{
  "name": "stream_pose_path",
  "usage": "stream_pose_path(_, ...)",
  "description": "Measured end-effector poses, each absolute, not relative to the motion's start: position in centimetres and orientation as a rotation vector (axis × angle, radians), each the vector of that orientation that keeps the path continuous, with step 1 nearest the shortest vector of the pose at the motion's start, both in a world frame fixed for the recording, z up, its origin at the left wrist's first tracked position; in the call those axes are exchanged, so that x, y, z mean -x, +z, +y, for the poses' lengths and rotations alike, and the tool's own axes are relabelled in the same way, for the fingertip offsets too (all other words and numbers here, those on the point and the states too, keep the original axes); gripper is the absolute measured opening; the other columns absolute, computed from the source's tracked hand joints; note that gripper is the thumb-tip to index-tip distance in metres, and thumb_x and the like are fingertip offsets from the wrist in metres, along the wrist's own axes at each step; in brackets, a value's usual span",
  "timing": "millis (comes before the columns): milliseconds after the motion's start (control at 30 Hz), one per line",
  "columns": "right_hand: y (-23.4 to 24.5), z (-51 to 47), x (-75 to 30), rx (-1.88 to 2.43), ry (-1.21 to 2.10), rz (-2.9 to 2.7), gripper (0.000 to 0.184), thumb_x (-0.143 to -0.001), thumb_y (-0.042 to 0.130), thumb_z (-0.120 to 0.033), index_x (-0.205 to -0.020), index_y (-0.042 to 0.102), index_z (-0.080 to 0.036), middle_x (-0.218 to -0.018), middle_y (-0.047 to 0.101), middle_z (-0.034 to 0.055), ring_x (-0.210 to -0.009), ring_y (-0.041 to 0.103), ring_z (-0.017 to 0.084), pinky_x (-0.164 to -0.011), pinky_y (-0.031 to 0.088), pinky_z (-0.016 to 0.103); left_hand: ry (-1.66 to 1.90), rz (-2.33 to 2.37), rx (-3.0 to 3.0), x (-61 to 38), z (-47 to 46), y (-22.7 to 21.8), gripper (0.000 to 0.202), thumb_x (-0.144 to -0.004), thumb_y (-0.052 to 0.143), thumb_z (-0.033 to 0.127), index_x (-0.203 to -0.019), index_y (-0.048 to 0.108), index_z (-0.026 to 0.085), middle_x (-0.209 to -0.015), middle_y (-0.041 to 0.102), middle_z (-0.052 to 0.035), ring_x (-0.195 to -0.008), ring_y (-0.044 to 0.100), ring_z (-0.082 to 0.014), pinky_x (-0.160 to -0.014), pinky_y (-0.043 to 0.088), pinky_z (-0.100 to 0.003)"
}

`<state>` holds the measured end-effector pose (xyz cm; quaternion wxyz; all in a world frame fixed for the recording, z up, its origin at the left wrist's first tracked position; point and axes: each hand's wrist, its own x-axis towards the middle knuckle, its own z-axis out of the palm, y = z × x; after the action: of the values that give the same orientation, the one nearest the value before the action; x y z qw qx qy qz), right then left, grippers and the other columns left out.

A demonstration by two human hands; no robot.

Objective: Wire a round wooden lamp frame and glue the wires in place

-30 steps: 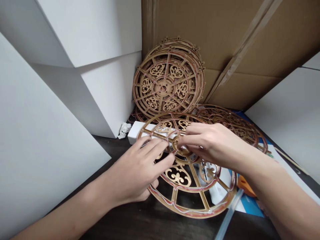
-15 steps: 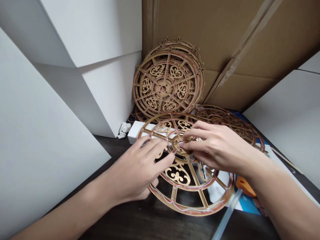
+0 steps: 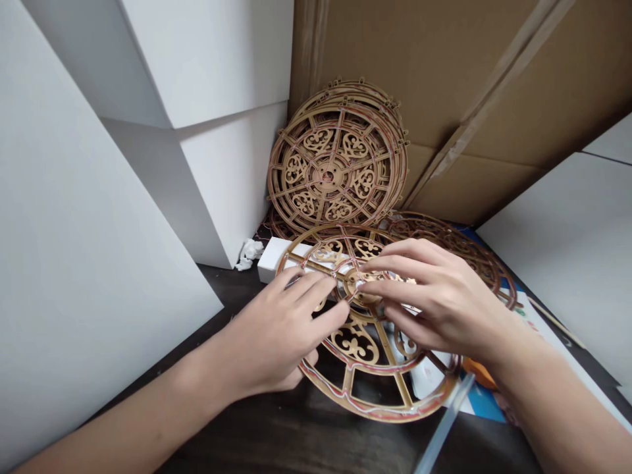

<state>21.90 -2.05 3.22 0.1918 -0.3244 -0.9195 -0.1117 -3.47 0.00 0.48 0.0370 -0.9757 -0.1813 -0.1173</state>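
In front of me a round gold openwork frame [image 3: 355,342] leans tilted, its near rim low and its far part resting over a white box. Red and white wires [image 3: 380,413] run along its rings and spokes. My left hand [image 3: 291,322] grips the frame's left side, fingertips over the inner ring and other fingers below the rim. The right hand [image 3: 429,296] reaches across from the right, fingers bent together with tips at the hub [image 3: 353,284]. Whatever those fingertips pinch is too small or hidden to name.
Several similar frames [image 3: 336,158] stand stacked against the cardboard [image 3: 395,59], and more lie flat [image 3: 444,243] at right. White boxes [image 3: 232,164] rise on the left. Nearby are a crumpled tissue [image 3: 249,253], a small white box [image 3: 270,259], an orange piece [image 3: 478,373] and a translucent stick [image 3: 444,424].
The view has shifted slightly, so most things sit a little farther right. Both hands stay at the frame's middle with nearly the same finger positions.
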Motion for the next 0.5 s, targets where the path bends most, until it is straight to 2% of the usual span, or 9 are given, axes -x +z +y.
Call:
stream_pose_path(167, 3.4, -2.6, -21.2, 0.938, -0.265, -2.569, 0.023, -0.088, 0.056, -0.015, -0.104, 0.072, -0.017, -0.113, 0.072, 0.0086, -0.104, 0.057, 0.03, -0.084, 0.048, 0.046, -0.371, -0.567, 3.015, 3.4, 0.0, 0.4, 0.059, -0.067, 0.058, 0.01, -0.126, 0.055, 0.014, -0.128, 0.057, -0.0164, -0.123, 0.052, -0.0333, -0.107, 0.041, -0.051)
stream_pose_path(367, 2.9, -2.6, -20.7, 0.966, -0.041, -2.574, 0.025, -0.088, 0.053, -0.014, -0.102, 0.073, -0.019, -0.102, 0.075, 0.0044, -0.099, 0.059, 0.025, -0.082, 0.047, 0.042, -0.438, -0.587, 3.047, 3.6, 0.1, 0.1, 0.058, -0.067, 0.057, 0.009, -0.125, 0.055, 0.014, -0.131, 0.055, -0.0159, -0.124, 0.051, -0.0326, -0.109, 0.039, -0.05)
stream_pose_path(500, 2.5, -2.2, -20.8, 0.975, 0.053, -2.584, 0.026, -0.087, 0.052, -0.014, -0.102, 0.072, -0.019, -0.102, 0.073, 0.0056, -0.099, 0.057, 0.025, -0.085, 0.047, 0.041, -0.461, -0.597, 3.061, 3.6, 0.2, -0.1, 0.056, -0.067, 0.056, 0.008, -0.123, 0.056, 0.014, -0.129, 0.057, -0.0151, -0.123, 0.051, -0.0316, -0.109, 0.038, -0.05)
